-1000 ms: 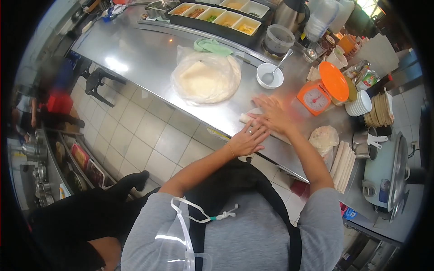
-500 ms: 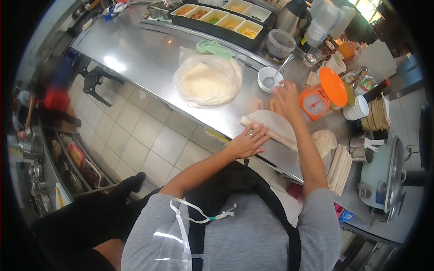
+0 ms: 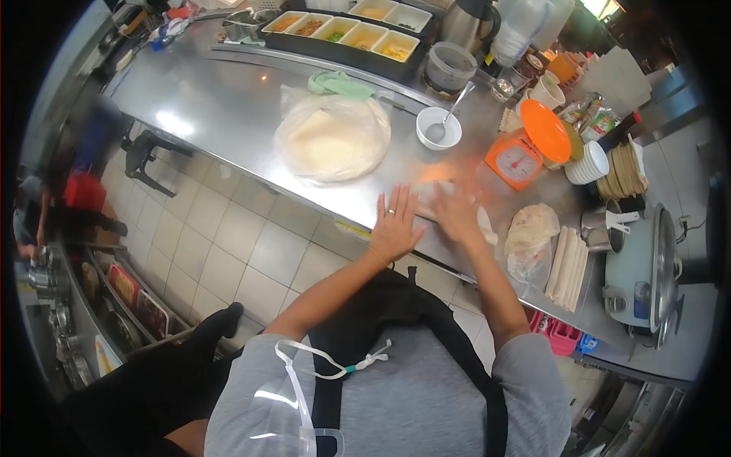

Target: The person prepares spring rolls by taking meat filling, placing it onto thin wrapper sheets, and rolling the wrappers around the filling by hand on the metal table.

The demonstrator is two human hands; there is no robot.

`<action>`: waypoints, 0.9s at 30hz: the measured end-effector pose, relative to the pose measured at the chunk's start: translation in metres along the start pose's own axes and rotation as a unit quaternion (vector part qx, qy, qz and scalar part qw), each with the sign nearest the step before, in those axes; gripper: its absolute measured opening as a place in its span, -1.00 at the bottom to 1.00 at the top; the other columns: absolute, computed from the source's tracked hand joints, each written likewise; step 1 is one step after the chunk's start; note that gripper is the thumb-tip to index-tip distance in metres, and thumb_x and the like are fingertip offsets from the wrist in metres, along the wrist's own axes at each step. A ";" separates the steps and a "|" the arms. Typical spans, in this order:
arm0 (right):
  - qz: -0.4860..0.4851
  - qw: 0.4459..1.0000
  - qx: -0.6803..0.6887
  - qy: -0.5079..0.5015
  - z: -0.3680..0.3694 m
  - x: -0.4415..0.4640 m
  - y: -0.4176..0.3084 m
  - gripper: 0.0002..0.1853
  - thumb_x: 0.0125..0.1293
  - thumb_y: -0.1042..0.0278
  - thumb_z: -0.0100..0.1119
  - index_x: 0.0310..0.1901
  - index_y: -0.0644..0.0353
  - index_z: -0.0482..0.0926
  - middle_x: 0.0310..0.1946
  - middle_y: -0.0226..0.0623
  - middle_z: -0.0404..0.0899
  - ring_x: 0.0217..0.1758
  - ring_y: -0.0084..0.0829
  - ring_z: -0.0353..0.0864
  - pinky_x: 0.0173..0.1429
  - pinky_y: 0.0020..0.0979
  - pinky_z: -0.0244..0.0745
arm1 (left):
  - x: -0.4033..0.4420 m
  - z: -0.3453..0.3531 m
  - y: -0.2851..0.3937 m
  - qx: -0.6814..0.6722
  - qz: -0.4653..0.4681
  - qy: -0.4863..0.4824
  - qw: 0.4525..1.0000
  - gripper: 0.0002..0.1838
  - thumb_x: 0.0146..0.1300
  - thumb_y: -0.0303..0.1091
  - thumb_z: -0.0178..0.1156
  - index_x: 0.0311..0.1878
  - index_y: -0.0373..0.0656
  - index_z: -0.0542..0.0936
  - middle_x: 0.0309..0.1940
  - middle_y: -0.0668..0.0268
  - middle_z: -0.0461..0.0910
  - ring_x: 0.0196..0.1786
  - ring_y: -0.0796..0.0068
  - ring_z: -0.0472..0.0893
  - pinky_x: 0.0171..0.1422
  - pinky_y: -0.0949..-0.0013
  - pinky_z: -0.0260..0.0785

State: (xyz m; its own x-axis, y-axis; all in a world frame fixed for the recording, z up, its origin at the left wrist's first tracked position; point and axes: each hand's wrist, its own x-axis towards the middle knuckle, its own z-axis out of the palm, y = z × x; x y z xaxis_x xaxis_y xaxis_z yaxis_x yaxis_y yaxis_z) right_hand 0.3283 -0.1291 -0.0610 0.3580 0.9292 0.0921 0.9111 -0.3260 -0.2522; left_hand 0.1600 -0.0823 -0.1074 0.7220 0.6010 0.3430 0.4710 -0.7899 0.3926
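My left hand (image 3: 396, 223) lies flat with fingers spread over the left end of a pale, thin wrapper rolled into a tube (image 3: 487, 228) at the counter's front edge. My right hand (image 3: 455, 211), its fingertips blurred, is stretched over the wrapper just beside it. Between and under the hands much of the roll is hidden; its right end shows past the right wrist. A white bowl (image 3: 423, 137) with a spoon (image 3: 459, 100) stands behind the hands. Finished-looking pale rolls (image 3: 567, 268) lie side by side at right, next to a plastic bag with flat wrappers (image 3: 529, 236).
A large bagged stack of round wrappers (image 3: 335, 141) sits left on the steel counter (image 3: 213, 99). An orange kitchen scale (image 3: 514, 161), stacked white bowls (image 3: 586, 164) and a rice cooker (image 3: 640, 266) stand at right. Filling trays (image 3: 335, 38) line the back.
My right hand has drawn back from beside the bowl onto the wrapper, next to my left hand. The wrapper's flat round part is now largely covered. The view has shifted slightly.
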 end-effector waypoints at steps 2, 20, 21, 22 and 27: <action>-0.016 0.993 -0.097 -0.062 0.005 -0.012 -0.015 -0.45 0.42 -0.10 -0.20 0.33 -0.02 0.32 0.43 0.06 0.03 0.51 0.09 -0.11 0.45 0.22 -0.26 | 0.002 -0.002 -0.005 0.041 0.015 -0.004 0.999 -0.23 0.29 0.12 -0.04 0.37 -0.32 0.22 0.44 -0.04 0.04 0.52 0.05 -0.04 0.47 -0.28 -0.26; 0.016 0.991 -0.089 0.097 -0.009 0.100 -0.028 -0.50 0.32 -0.16 -0.02 0.03 0.06 0.61 0.30 0.02 0.26 0.45 0.06 0.06 0.37 0.29 -0.12 | 0.004 -0.002 -0.005 0.032 0.032 0.005 0.999 -0.26 0.27 0.02 -0.02 0.37 -0.33 0.21 0.42 -0.11 0.07 0.50 -0.01 0.01 0.44 -0.33 -0.25; 0.035 0.995 -0.071 0.067 -0.007 0.107 -0.026 -0.50 0.31 -0.16 0.00 0.02 0.06 0.61 0.29 0.04 0.27 0.44 0.05 0.08 0.40 0.25 -0.12 | 0.004 -0.002 -0.005 0.033 0.033 0.005 0.999 -0.26 0.27 0.02 -0.02 0.37 -0.33 0.21 0.42 -0.11 0.07 0.50 -0.01 0.01 0.44 -0.33 -0.25; 0.055 0.996 -0.053 0.036 -0.007 0.109 -0.025 -0.50 0.30 -0.17 0.03 0.01 0.07 0.62 0.29 0.06 0.28 0.43 0.03 0.11 0.43 0.20 -0.11 | 0.004 -0.002 -0.005 0.032 0.034 0.007 0.999 -0.27 0.26 0.02 -0.02 0.37 -0.30 0.21 0.42 -0.12 0.07 0.50 -0.03 0.01 0.44 -0.33 -0.23; 0.035 0.988 0.131 0.080 -0.002 0.058 0.022 -0.45 0.33 -0.21 -0.07 0.12 0.03 0.55 0.34 0.07 0.20 0.47 0.04 0.02 0.41 0.30 -0.24 | 0.002 0.000 -0.003 0.033 0.032 0.018 0.999 -0.29 0.25 0.02 0.01 0.40 -0.16 0.23 0.41 -0.12 0.08 0.49 -0.05 0.04 0.42 -0.35 -0.19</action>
State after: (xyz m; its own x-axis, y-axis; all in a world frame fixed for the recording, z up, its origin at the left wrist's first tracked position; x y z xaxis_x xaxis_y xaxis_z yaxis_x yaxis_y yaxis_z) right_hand 0.3694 -0.0822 -0.0587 0.4655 0.8596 0.2109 0.8061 -0.3134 -0.5019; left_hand 0.1603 -0.0784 -0.1077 0.7335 0.5522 0.3963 0.4575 -0.8323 0.3130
